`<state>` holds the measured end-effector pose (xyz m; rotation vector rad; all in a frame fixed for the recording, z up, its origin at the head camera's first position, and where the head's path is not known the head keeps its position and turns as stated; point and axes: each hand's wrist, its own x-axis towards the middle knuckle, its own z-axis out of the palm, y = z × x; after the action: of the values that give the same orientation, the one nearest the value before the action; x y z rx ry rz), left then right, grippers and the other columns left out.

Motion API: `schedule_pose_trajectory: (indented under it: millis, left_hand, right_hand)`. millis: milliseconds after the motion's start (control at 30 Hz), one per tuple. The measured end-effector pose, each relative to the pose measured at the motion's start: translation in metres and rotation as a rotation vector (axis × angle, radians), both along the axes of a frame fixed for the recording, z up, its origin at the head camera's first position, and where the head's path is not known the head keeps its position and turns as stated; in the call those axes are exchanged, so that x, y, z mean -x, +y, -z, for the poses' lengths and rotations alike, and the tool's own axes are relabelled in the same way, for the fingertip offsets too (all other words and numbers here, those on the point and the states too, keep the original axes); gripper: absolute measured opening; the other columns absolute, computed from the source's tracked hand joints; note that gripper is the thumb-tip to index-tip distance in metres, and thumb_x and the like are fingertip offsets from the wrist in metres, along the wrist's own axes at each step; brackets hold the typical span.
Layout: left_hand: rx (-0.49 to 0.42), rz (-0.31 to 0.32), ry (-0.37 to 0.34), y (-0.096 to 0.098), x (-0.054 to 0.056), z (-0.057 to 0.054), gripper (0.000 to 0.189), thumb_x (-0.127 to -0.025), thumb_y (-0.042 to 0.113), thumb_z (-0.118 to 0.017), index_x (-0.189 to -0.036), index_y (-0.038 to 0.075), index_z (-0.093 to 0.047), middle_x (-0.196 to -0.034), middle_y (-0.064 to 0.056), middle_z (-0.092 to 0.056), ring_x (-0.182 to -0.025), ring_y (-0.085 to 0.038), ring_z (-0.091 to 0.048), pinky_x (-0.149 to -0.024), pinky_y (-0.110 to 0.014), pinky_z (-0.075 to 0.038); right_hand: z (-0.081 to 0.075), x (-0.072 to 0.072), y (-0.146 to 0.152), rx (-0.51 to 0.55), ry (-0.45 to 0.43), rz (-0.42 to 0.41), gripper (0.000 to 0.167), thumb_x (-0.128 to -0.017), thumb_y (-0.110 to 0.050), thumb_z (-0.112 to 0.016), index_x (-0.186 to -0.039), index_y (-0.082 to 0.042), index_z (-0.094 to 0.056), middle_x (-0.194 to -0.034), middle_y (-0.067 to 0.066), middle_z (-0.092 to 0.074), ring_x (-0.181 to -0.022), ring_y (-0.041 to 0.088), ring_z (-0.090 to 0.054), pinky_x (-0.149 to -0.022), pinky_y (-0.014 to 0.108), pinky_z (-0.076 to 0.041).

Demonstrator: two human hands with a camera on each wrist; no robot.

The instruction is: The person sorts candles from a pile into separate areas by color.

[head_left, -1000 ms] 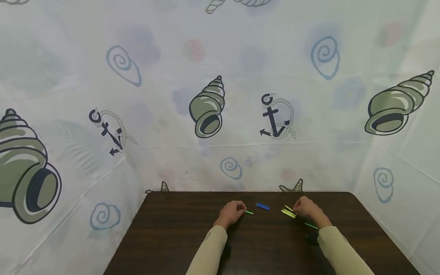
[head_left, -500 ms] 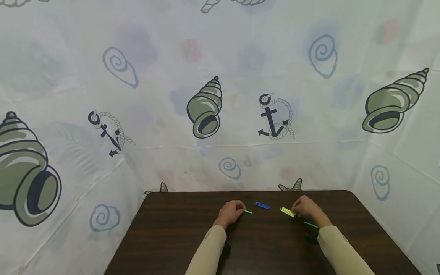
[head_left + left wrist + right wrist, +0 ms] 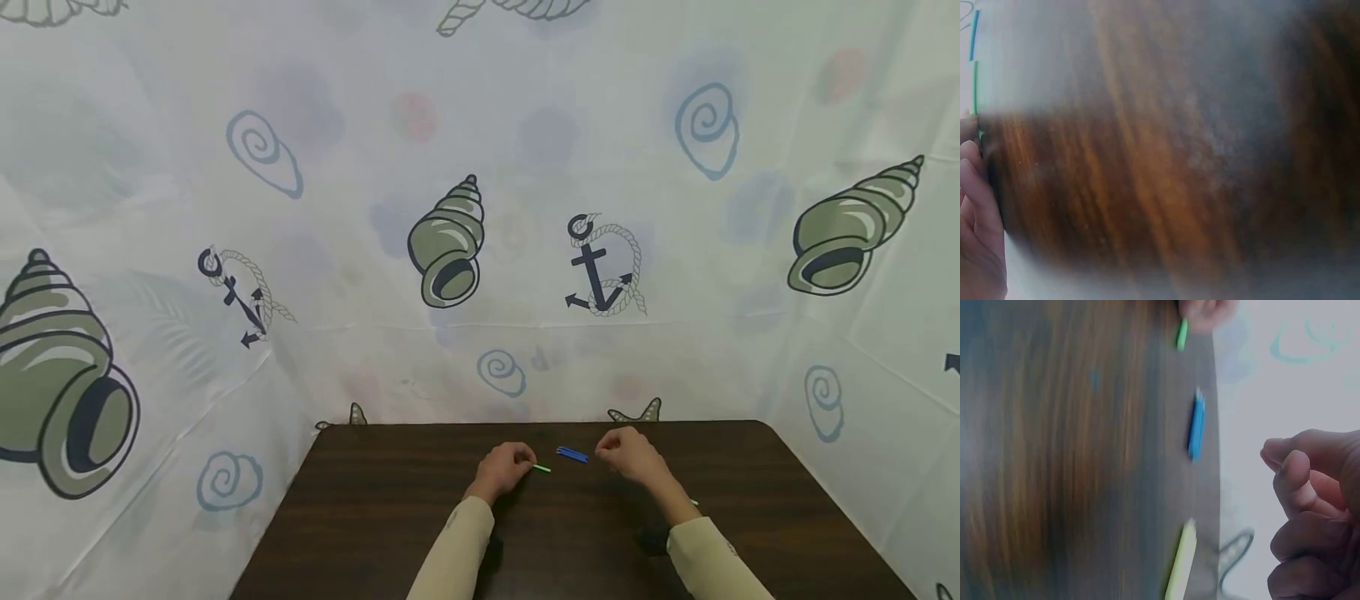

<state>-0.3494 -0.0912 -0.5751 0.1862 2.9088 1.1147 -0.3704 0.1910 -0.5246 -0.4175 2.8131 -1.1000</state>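
Note:
My left hand [image 3: 502, 468] rests at the table's far part and pinches the near end of a thin green stick [image 3: 542, 468]. In the left wrist view the same green stick [image 3: 975, 87] juts out from its fingertips. Right of it lies a small group of blue sticks [image 3: 572, 455] side by side. My right hand [image 3: 633, 454] hovers just right of the blue sticks, its fingers loosely bent with nothing between them. Yellow sticks [image 3: 1181, 562] lie on the table in the right wrist view; in the head view this hand hides them.
The dark brown wooden table [image 3: 390, 517] ends at a far edge before a pale curtain [image 3: 345, 208] printed with shells and anchors. A bit of another green stick [image 3: 694, 502] peeks out beside the right forearm.
My right hand has left the yellow sticks, which are gathered together, and moved left toward the blue ones. The left hand stays in place with the green stick.

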Motion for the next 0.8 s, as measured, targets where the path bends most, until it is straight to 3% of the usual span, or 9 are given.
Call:
schedule_pose_trajectory:
  millis: [167, 400, 600, 800]
  left_hand:
    - [-0.002, -0.016, 0.002, 0.001, 0.004, 0.008, 0.007, -0.105, 0.018, -0.071, -0.103, 0.022, -0.077, -0.094, 0.004, -0.070, -0.081, -0.017, -0.059, -0.085, -0.053, -0.051]
    - [-0.017, -0.007, -0.007, 0.000, 0.000, -0.001, 0.007, -0.105, 0.017, -0.071, -0.103, 0.021, -0.077, -0.095, 0.002, -0.071, -0.082, -0.017, -0.060, -0.083, -0.049, -0.052]
    - [-0.056, 0.027, 0.003, -0.001, -0.001, 0.002, 0.008, -0.105, 0.016, -0.071, -0.101, 0.020, -0.077, -0.093, 0.004, -0.070, -0.081, -0.015, -0.061, -0.081, -0.045, -0.052]
    - [-0.038, 0.011, -0.002, -0.002, -0.001, 0.000, 0.007, -0.104, 0.016, -0.072, -0.101, 0.018, -0.079, -0.101, 0.004, -0.074, -0.090, -0.016, -0.062, -0.088, -0.051, -0.051]
  right_hand:
    - [0.001, -0.007, -0.025, -0.008, -0.005, -0.017, 0.011, -0.102, -0.015, -0.072, -0.103, -0.007, -0.080, -0.086, 0.003, -0.074, -0.071, 0.015, -0.067, -0.060, 0.036, -0.051]
    - [0.014, -0.009, -0.050, -0.036, -0.014, -0.059, 0.007, -0.101, -0.017, -0.074, -0.099, -0.012, -0.078, -0.078, 0.000, -0.069, -0.066, 0.016, -0.063, -0.058, 0.035, -0.047]
    - [0.023, -0.013, -0.065, -0.081, -0.035, -0.133, 0.005, -0.100, -0.018, -0.076, -0.099, -0.013, -0.077, -0.085, -0.003, -0.070, -0.069, 0.015, -0.064, -0.060, 0.037, -0.048]
    - [0.029, -0.011, -0.080, -0.108, -0.015, -0.118, 0.005, -0.099, -0.020, -0.077, -0.099, -0.017, -0.073, -0.087, -0.002, -0.069, -0.070, 0.015, -0.063, -0.061, 0.041, -0.046]
